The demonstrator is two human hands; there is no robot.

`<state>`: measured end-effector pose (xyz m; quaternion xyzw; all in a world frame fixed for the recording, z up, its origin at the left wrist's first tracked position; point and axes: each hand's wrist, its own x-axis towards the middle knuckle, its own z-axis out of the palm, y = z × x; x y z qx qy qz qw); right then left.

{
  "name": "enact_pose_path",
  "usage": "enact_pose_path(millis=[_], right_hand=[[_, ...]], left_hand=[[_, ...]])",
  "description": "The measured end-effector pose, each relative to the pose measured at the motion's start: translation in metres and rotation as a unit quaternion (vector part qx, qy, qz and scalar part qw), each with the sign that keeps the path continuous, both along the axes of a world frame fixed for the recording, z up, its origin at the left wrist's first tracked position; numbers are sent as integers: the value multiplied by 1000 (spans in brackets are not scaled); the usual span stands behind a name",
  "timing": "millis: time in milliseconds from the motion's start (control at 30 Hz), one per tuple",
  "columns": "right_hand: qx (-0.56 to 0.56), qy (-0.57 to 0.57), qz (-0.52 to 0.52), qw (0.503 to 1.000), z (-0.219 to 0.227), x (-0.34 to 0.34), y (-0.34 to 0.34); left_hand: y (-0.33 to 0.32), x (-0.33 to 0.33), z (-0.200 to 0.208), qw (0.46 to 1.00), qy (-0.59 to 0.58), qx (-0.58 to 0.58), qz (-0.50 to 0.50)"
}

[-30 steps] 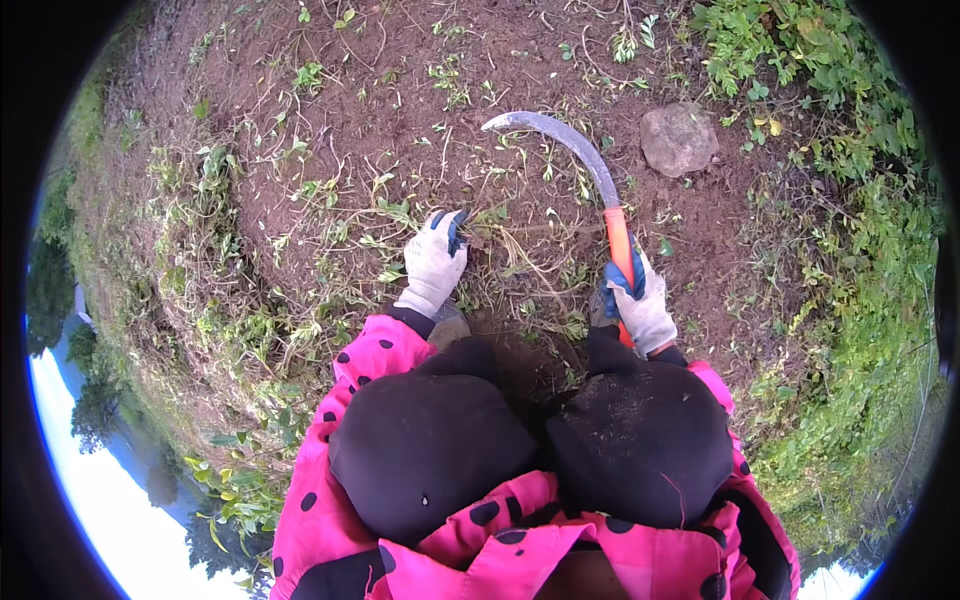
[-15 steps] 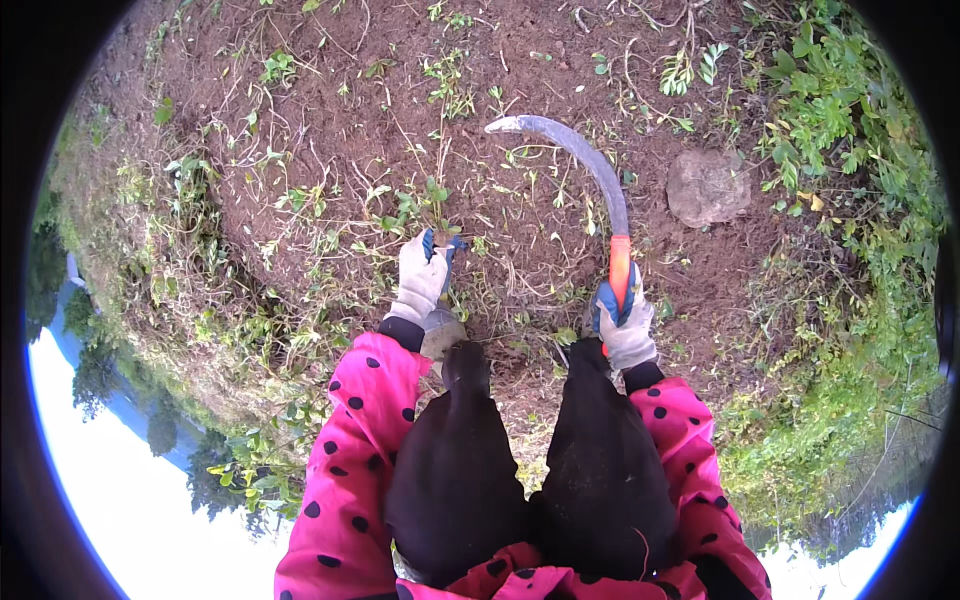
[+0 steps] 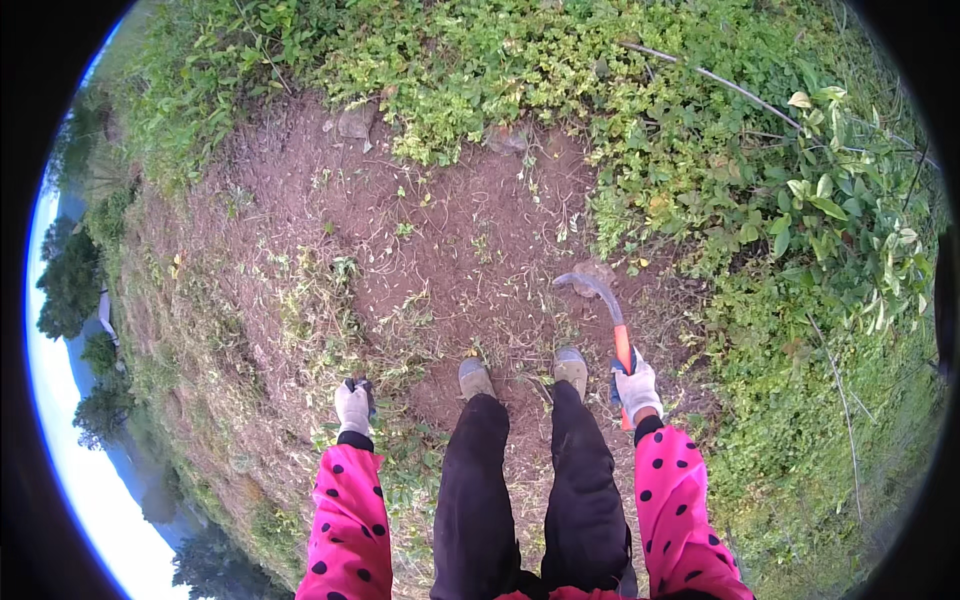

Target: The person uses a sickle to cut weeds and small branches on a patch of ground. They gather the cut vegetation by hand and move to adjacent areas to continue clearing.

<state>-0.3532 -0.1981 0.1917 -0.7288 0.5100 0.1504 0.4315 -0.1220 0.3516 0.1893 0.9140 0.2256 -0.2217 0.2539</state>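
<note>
My right hand, in a white glove, is closed around the orange handle of a sickle. Its curved grey blade points forward and left over bare soil, and the tip lies near a small stone. My left hand, also in a white glove with a dark palm, hangs at my side with the fingers curled. I see nothing in it. Both sleeves are pink with black dots. My two grey shoes stand on the dirt between the hands.
A patch of bare brown earth with scattered cut weeds lies ahead. Dense green plants border it at the top and right. Two stones sit at the far edge. The ground slopes away at the left.
I have risen from a crouch to standing, so the ground looks farther away. My left hand has lifted off the soil to my side. The sickle stays in my right hand.
</note>
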Motion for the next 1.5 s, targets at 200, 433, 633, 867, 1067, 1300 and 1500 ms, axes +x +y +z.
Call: enact_pose_path(millis=[200,433,633,867,1067,1300,1500], right_hand=[[117,23,-207,971,158,-78,-4],[143,50,-334,930,288,-170,23],[127,25,-467,875,335,-221,98],[114,4,-633,766,347,-271,218],[106,-45,-705,700,341,-277,277],[106,-63,-702,702,356,-309,295],[112,-62,-718,684,344,-400,327]], left_hand=[[-9,-29,196,995,-63,-27,66],[-13,-52,255,994,11,-50,96],[-99,-56,305,967,133,-169,133],[-114,0,314,930,244,-250,-114],[-157,17,349,935,211,-226,-174],[-168,2,328,909,188,-265,-262],[-175,-90,317,887,234,-329,-224]])
